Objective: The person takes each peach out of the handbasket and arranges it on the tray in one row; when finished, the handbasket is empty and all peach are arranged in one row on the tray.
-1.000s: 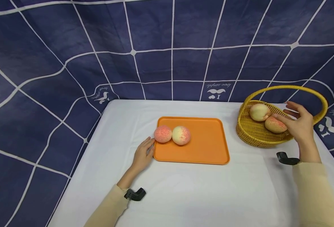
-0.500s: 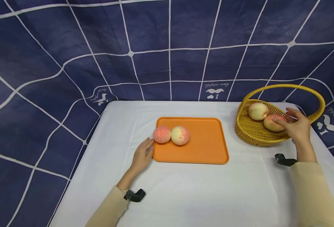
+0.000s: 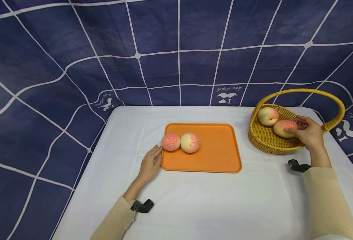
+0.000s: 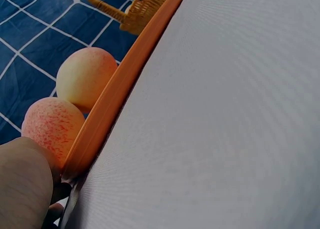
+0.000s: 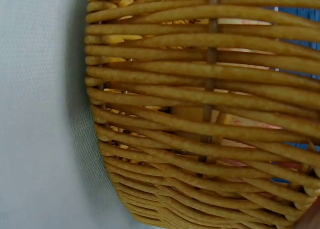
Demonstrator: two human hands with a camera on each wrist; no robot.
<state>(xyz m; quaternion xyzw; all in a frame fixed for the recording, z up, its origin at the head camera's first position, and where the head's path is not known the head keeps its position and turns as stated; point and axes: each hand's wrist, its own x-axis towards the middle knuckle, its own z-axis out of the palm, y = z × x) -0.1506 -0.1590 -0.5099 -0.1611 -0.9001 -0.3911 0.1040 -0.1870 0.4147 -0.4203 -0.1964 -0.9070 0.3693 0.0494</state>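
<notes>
Inside the yellow wicker basket [image 3: 263, 144] on the right, my right hand [image 3: 312, 134] grips a pink-and-yellow peach [image 3: 282, 128], thumb on its near side and fingers behind. A paler peach [image 3: 267, 116] lies against it in the basket. My left hand [image 3: 150, 164] rests at the left edge of an orange tray [image 3: 216, 151], fingers extended and touching the rim. A pink peach [image 3: 170, 141] and a yellow, red-speckled peach [image 3: 190, 143] sit side by side on the tray's left half. The right wrist view is filled by the basket's woven wall [image 5: 200, 109], hiding the hand.
The basket's tall arched handle [image 3: 302, 90] rises behind the right hand. A white cloth [image 3: 224, 203] covers the table. A dark blue checked curtain [image 3: 194, 66] hangs along the back and left sides.
My right hand has lowered into the basket and taken hold of the pink-and-yellow peach, which has shifted left. The paler peach beside it has rolled slightly. The left hand has stayed at the tray.
</notes>
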